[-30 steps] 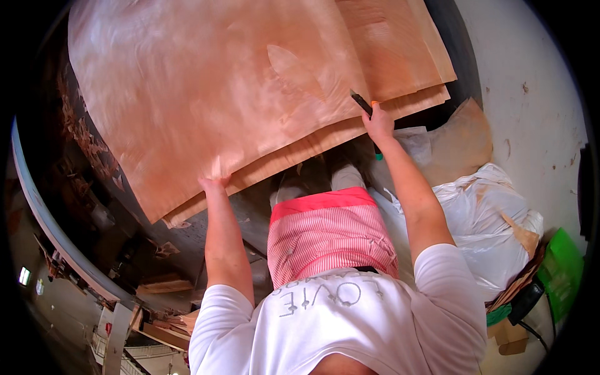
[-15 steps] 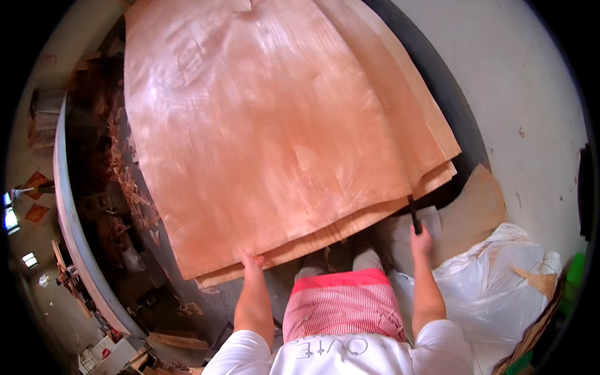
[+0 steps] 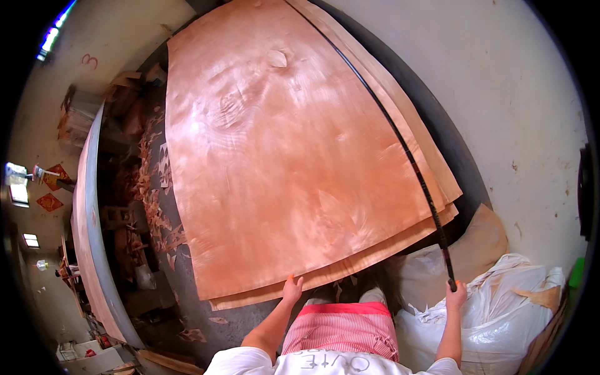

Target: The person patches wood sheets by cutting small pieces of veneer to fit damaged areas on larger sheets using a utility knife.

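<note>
A large orange-brown wood veneer sheet (image 3: 275, 175) lies in front of me on other sheets, their edges showing along the right and near sides. My left hand (image 3: 292, 289) is at the near edge, its fingers closed on the rim of the sheet. Some fingertips look orange. In my right hand (image 3: 456, 295) is the near end of a long, thin black stick (image 3: 406, 150). The stick runs away from me over the right part of the top sheet, lying along it and reaching past its far edge.
White plastic sheeting (image 3: 494, 319) and a brown board (image 3: 475, 237) are at my right, by a pale wall (image 3: 500, 100). Veneer scraps (image 3: 153, 200) litter the floor at left, beside a long curved-looking stack edge (image 3: 90, 231). My feet stand close to the sheets.
The black stick, mostly hidden under the top sheet before, now lies over it. My right hand has moved right and nearer to me; my left hand sits further right along the edge.
</note>
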`<action>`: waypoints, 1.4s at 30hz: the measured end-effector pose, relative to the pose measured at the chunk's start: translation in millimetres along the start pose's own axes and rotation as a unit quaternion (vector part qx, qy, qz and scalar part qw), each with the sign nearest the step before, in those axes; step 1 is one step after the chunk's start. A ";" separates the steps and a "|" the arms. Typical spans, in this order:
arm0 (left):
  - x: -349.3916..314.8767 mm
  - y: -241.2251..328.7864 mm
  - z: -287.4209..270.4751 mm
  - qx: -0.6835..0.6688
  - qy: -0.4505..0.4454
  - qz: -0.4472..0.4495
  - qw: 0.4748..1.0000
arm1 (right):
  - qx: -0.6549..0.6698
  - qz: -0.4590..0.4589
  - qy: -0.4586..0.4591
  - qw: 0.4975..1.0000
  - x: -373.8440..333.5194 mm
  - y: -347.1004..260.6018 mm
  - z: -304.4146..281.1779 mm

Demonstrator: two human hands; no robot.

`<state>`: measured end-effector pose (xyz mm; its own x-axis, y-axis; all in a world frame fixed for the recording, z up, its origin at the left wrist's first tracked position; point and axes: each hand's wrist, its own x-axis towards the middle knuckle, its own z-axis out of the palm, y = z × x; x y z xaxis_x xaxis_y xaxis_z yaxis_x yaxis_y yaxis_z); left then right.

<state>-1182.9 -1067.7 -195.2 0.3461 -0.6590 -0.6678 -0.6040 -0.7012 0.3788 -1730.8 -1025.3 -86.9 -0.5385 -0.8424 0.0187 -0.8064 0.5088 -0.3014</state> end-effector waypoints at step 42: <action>-307.8 -354.2 -125.0 0.010 0.053 0.059 0.997 | -0.105 -0.001 -0.216 0.971 -271.7 -22.0 -82.2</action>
<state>-985.8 -650.6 -43.7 0.3445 -0.7622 -0.5481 -0.6589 -0.6122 0.4372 -1586.8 -793.1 -7.0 -0.4199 -0.8166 -0.3961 -0.8642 0.4931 -0.1002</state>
